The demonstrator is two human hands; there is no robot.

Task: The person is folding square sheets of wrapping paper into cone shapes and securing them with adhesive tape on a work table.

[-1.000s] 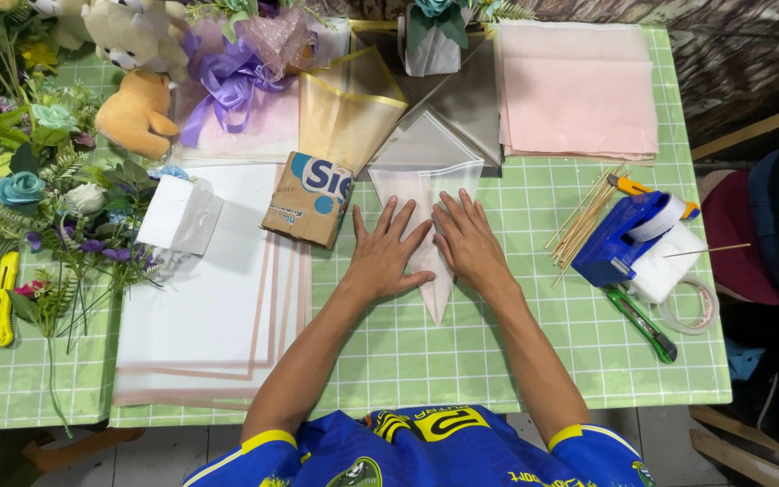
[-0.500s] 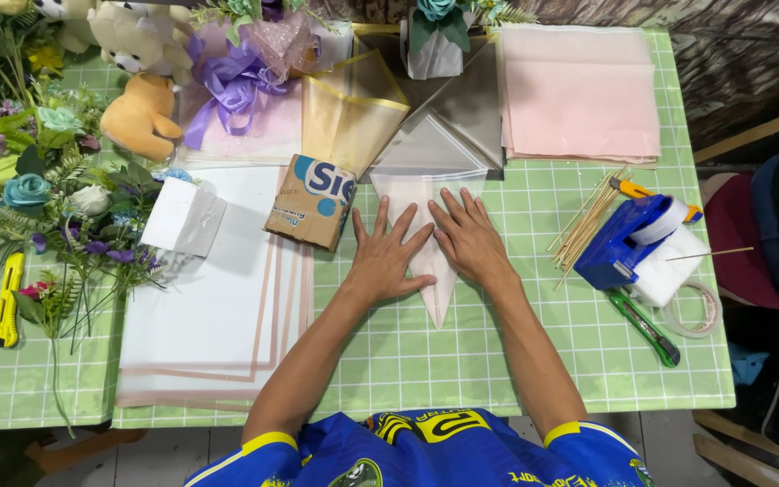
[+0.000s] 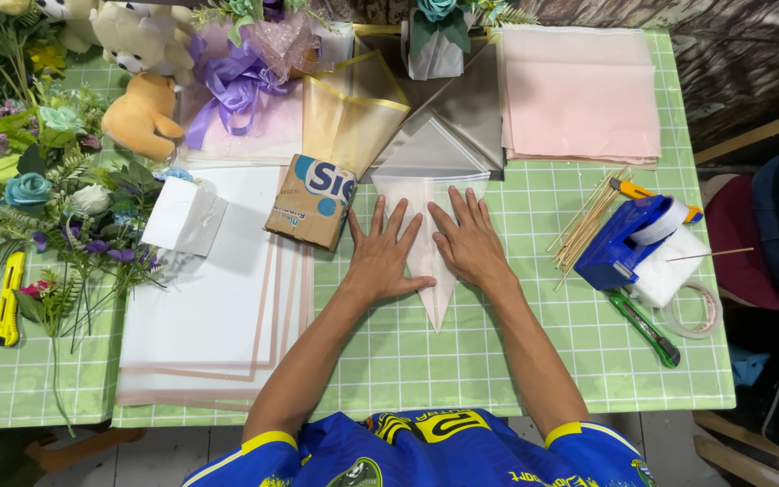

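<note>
Pressing flat with fingers spread, the left hand (image 3: pixel 382 257) and right hand (image 3: pixel 471 242) lie side by side on a pale pink folded sheet tapering to a point (image 3: pixel 433 298); neither grip closes on anything. The sheet rests mid-bench on the green checked bench (image 3: pixel 516 352), between a brown paper package (image 3: pixel 310 200) and a blue tape dispenser (image 3: pixel 622 242).

1 head camera, straight down, fairly near, green checked table (image 3: pixel 498 361) probably filling frame
</note>
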